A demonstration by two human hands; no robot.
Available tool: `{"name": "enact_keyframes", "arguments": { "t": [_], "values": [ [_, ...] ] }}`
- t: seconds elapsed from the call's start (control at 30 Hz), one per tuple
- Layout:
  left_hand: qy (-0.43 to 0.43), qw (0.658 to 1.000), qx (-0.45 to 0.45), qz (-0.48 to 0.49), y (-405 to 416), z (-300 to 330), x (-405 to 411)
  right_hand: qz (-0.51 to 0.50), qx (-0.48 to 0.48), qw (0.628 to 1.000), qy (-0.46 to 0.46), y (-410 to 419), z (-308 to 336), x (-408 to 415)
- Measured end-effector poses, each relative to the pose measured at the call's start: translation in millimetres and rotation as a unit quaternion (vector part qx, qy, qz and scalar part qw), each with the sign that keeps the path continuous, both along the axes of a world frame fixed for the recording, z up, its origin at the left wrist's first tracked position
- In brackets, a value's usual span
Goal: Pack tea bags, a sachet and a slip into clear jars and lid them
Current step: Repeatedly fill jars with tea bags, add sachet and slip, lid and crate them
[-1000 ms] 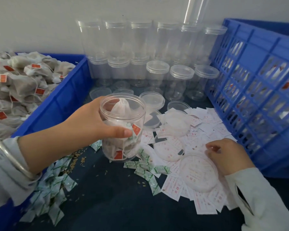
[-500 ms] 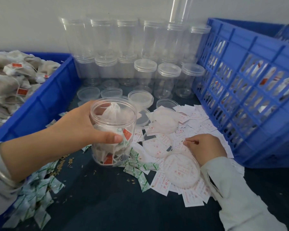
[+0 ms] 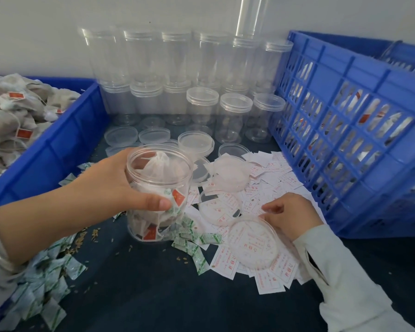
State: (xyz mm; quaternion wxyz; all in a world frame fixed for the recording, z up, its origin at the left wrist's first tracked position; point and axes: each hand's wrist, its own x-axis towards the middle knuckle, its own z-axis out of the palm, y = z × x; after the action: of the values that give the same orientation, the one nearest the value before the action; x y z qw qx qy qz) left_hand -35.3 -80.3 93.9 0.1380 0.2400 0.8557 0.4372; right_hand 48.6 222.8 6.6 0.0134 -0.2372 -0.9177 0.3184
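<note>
Head view, left hand (image 3: 110, 188) gripping jar (image 3: 157, 195)

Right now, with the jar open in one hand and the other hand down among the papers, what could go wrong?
1. The left hand grips the open jar, whose top tea bag sits near the rim; a tilt might spill it.
2. The right hand fingers the slips beside a clear lid; overlapping slips could come up two at once.
3. Loose lids lie close by and might get knocked.
</note>
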Motion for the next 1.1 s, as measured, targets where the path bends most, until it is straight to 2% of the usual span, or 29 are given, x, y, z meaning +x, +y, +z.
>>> {"name": "enact_keyframes", "arguments": {
  "t": [0.23, 0.6, 1.1],
  "values": [
    [-0.016, 1.000, 0.004, 0.014, -2.6, -1.6, 2.9, -0.023, -0.031, 0.999, 0.024, -2.2, -8.2, 0.8],
    [-0.004, 0.999, 0.030, -0.016, -3.2, 1.6, 10.5, -0.075, -0.090, 0.991, 0.070, -8.3, -9.8, 6.2],
    [0.002, 1.000, 0.014, -0.009, -15.6, 1.2, 4.1, -0.098, -0.080, 0.992, 0.002, -11.3, 1.7, -16.7]
  ]
}}
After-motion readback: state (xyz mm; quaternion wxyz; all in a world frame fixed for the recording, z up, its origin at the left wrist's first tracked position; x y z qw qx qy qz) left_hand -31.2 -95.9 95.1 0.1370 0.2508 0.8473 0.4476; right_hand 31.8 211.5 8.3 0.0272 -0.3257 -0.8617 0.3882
